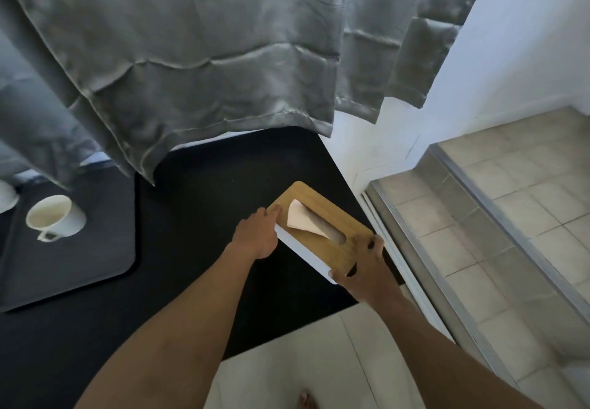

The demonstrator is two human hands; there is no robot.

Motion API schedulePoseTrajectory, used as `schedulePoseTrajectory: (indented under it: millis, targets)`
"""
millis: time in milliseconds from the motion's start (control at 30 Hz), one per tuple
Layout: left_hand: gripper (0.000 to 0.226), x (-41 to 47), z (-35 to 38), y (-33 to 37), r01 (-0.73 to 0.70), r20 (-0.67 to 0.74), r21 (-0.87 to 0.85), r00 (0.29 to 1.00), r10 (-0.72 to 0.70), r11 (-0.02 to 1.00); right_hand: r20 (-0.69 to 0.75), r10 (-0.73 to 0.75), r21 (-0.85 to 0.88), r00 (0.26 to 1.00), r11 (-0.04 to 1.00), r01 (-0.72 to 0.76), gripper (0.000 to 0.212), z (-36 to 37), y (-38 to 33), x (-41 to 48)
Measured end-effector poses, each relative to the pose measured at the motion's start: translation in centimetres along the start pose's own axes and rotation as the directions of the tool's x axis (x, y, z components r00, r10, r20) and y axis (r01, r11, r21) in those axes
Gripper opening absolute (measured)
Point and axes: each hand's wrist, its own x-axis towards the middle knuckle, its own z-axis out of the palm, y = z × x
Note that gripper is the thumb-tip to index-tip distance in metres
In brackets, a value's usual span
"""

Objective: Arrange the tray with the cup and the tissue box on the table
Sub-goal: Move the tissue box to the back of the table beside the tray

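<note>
A grey curtain point(198, 57) is hanging down over the far part of the scene, its hem reaching over the back of a black surface point(207, 204) that is filling the middle of the view, while a white wall point(517, 41) and a tiled step point(510, 217) edged in metal are lying to the right and pale floor tiles point(287, 360) are showing below. On the left part of the surface a dark tray point(79, 261) with rounded corners is lying flat, and a white cup point(54, 217) is being carried on it, upright, with its handle turned toward the near side; a second white object at the left edge is being cut off by the frame and cannot be identified. Well apart from the tray, at the right corner of the surface, the tissue box point(322, 230), white-sided with a wooden lid, is being held at both ends, seemingly so that it can be steered squarely and kept level. The left hand point(255, 236) is being pressed against the far-left end, its fingers point(271, 212) curled over the lid's edge, and the right hand point(364, 268) is being closed around the near-right end. Whether the box is resting on the surface or being held just above it cannot be told. A tissue point(301, 218) is sticking up from the slot in the lid and is being left untouched between the hands. The stretch of surface between box and tray is lying open; only the curtain hem is hanging near the likely path, and the surface's right edge is lying close to the box.
</note>
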Motion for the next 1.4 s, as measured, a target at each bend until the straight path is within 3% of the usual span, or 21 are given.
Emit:
schedulePoseTrajectory:
  millis: [133,233,467,700,867,1033,1200,1400]
  targets:
    - [0.056,-1.8,-0.2,-2.1,0.066,-0.069,0.001,0.995,-0.066,0.998,0.098,-0.098,0.044,0.990,0.995,0.094,0.098,0.2,-1.9,1.2]
    - [0.051,-3.3,-0.3,-4.0,0.127,-0.121,-0.007,0.984,-0.127,0.992,0.165,-0.154,-0.004,0.974,0.988,0.157,0.085,0.7,-4.0,1.5]
    - [0.047,-7.4,-0.2,-7.7,0.287,-0.188,-0.003,0.941,-0.283,0.958,0.307,-0.174,-0.125,0.936,0.967,0.221,0.068,2.2,-8.9,2.1]
    - [0.023,-10.5,0.2,-10.4,0.407,-0.290,0.000,0.874,-0.389,0.913,0.371,-0.255,-0.181,0.893,0.923,0.339,0.063,4.1,-12.3,3.2]
    - [0.014,-10.8,0.3,-11.3,0.438,-0.304,0.008,0.858,-0.415,0.899,0.380,-0.223,-0.262,0.898,0.905,0.336,0.072,4.7,-14.6,4.4]
    - [0.013,-8.8,-0.6,-12.2,0.415,-0.304,0.023,0.869,-0.389,0.909,0.309,-0.286,-0.295,0.907,0.878,0.377,0.051,4.2,-15.7,6.7]
    - [0.015,-6.0,-1.3,-13.2,0.419,-0.327,-0.004,0.857,-0.398,0.908,0.270,-0.314,-0.312,0.910,0.866,0.391,0.044,4.7,-16.6,9.5]
    - [0.017,-1.7,-3.4,-15.1,0.407,-0.348,-0.069,0.846,-0.405,0.911,0.279,-0.326,-0.322,0.903,0.855,0.407,0.059,4.9,-18.6,14.7]
